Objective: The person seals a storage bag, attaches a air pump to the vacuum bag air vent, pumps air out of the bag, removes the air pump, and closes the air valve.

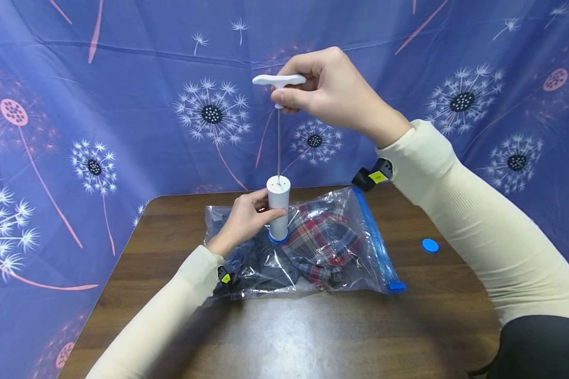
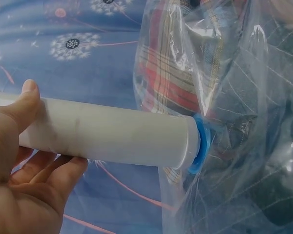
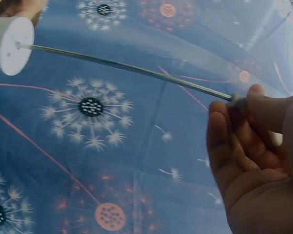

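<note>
A white hand pump (image 1: 279,210) stands upright on the blue valve (image 1: 278,239) of a clear vacuum storage bag (image 1: 308,287). Dark clothing and a plaid shirt (image 1: 320,231) lie inside the bag. My left hand (image 1: 244,218) grips the pump's barrel, thumb on one side and fingers behind; the left wrist view shows the barrel's base (image 2: 188,144) against the valve. High above, my right hand (image 1: 327,87) holds the white T-shaped handle (image 1: 280,80) between thumb and fingers. The thin metal rod (image 3: 127,66) is drawn far out of the barrel.
A round blue cap (image 1: 430,245) lies on the wooden table (image 1: 313,337), right of the bag. The bag's blue zip edge (image 1: 376,239) faces right, with a blue slider (image 1: 396,287) at its near end. Behind the table hangs a blue dandelion-print cloth (image 1: 147,79).
</note>
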{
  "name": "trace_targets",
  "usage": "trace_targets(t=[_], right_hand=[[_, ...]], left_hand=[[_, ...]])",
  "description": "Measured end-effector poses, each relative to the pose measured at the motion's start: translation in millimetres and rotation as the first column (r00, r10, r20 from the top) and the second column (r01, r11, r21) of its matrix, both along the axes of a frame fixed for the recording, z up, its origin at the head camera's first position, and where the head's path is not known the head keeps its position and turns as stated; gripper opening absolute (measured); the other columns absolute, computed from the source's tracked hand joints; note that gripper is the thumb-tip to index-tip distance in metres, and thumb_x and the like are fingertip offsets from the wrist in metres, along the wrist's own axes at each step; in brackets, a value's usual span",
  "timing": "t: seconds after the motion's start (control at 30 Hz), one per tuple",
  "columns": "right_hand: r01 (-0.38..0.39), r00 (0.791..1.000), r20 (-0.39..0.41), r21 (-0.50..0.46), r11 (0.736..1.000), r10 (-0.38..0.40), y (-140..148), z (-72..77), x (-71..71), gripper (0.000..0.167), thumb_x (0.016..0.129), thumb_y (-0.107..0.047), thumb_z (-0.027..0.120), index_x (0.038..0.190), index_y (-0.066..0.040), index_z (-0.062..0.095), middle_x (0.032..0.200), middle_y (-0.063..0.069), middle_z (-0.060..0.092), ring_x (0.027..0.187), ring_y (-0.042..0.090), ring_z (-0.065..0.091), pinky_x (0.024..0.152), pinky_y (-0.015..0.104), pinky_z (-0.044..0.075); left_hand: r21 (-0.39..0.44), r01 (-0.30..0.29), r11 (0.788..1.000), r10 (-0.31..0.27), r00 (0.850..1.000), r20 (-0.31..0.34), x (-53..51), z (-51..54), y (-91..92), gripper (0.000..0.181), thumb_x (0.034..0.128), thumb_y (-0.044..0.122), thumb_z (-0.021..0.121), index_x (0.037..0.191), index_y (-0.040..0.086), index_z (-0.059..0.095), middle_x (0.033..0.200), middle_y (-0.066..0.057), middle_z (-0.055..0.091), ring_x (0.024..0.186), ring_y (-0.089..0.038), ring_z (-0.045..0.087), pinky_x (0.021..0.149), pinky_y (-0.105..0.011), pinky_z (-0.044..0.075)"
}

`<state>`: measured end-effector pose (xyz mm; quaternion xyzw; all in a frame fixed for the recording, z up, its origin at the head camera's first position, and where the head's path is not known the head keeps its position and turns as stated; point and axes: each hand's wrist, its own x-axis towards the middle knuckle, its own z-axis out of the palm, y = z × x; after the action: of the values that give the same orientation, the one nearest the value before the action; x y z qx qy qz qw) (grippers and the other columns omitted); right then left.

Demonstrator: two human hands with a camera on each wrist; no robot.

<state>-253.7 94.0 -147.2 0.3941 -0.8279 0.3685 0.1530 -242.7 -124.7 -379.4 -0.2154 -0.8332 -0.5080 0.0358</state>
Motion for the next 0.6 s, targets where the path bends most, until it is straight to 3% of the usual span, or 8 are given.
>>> trace_targets(t=[0.13,0.33,0.47,0.6], right_hand=[[-0.004,1.000,0.012,0.126,0.992,0.002,-9,-17.4,-6.3,0.012,0.097,-0.019,0.074,0.099,-0.008,0.078,0.083,0.004,0.074,0.066,0.014,0.062,0.058,0.022,0.046],[-0.045,0.998,0.050,0.360,0.932,0.029,-20,-51.9,-12.5,0.011,0.096,-0.021,0.075,0.090,-0.012,0.078,0.075,0.000,0.071,0.060,0.014,0.054,0.056,0.027,0.040],[-0.088,0.995,0.073,0.394,0.915,0.064,-24,-76.2,-16.8,0.013,0.095,-0.019,0.076,0.085,-0.011,0.077,0.072,0.000,0.069,0.057,0.013,0.050,0.055,0.027,0.039],[-0.103,0.993,0.094,0.371,0.923,0.073,-29,-100.4,-21.5,0.012,0.095,-0.018,0.076,0.089,-0.007,0.079,0.077,0.002,0.073,0.060,0.012,0.053,0.056,0.026,0.042]], left_hand=[[-0.004,-0.007,1.000,0.007,1.000,-0.016,-0.5,-0.8,-1.9,0.046,0.0862,0.019,0.086,0.128,0.007,0.071,0.122,-0.016,0.074,0.112,-0.029,0.073,0.091,-0.039,0.062],[-0.004,0.004,1.000,-0.004,1.000,-0.029,0.0,-0.5,-4.8,0.044,0.0861,0.020,0.086,0.126,0.008,0.071,0.119,-0.014,0.075,0.110,-0.027,0.074,0.090,-0.039,0.062],[-0.030,0.007,1.000,-0.008,0.999,-0.053,-0.2,0.9,-5.3,0.042,0.0862,0.022,0.085,0.124,0.007,0.072,0.117,-0.013,0.076,0.109,-0.026,0.075,0.090,-0.038,0.062],[-0.059,-0.006,0.998,0.002,0.997,-0.074,-1.3,1.0,-7.5,0.042,0.0866,0.021,0.085,0.124,0.006,0.072,0.116,-0.012,0.077,0.108,-0.024,0.075,0.090,-0.037,0.062]])
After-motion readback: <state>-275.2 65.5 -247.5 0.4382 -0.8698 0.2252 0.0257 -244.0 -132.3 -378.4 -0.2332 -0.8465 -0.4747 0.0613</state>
